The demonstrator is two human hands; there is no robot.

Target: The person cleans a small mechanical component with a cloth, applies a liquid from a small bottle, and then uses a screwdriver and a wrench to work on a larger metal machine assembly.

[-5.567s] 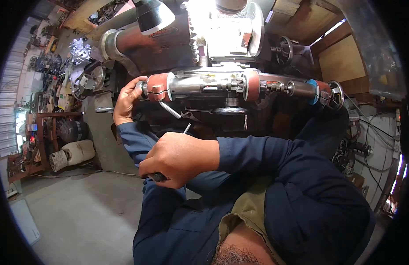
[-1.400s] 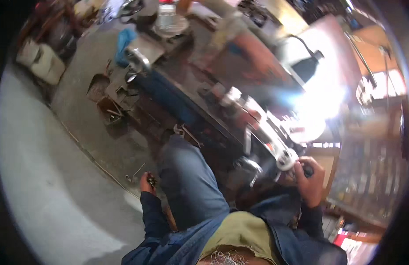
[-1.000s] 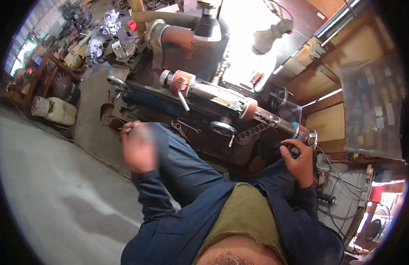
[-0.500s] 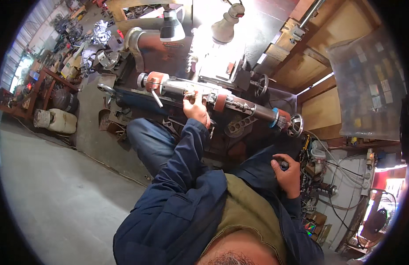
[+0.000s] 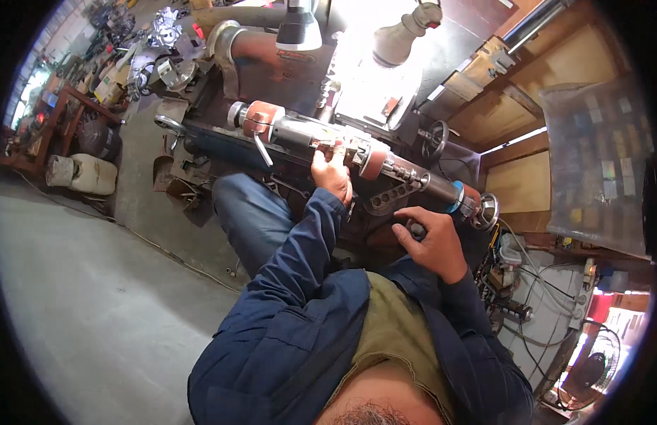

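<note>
A long metal machine spindle (image 5: 298, 130) with red-brown collars (image 5: 373, 160) lies across the bench machine. My left hand (image 5: 332, 175) reaches up to its middle, fingers closed around a small bright metal fitting beside the collar; the fingertips partly hide it. My right hand (image 5: 440, 246) is held below the spindle's right half, apart from it. Its fingers curl around a small dark round-ended thing (image 5: 417, 230), mostly hidden in the grip. A handwheel (image 5: 489, 211) sits at the spindle's right end, next to a blue ring (image 5: 457, 197).
Two lamps, a dark-shaded one (image 5: 299, 32) and a pale one (image 5: 399, 39), hang over the machine. A plate with holes (image 5: 392, 198) lies below the spindle. Wrenches (image 5: 289, 185) rest near my left knee. A whitish tank (image 5: 94, 175) stands on the floor at left.
My right hand has moved up and left toward the spindle, with the small dark thing still in it. My left hand stays on the fitting. The whole view has shifted slightly.
</note>
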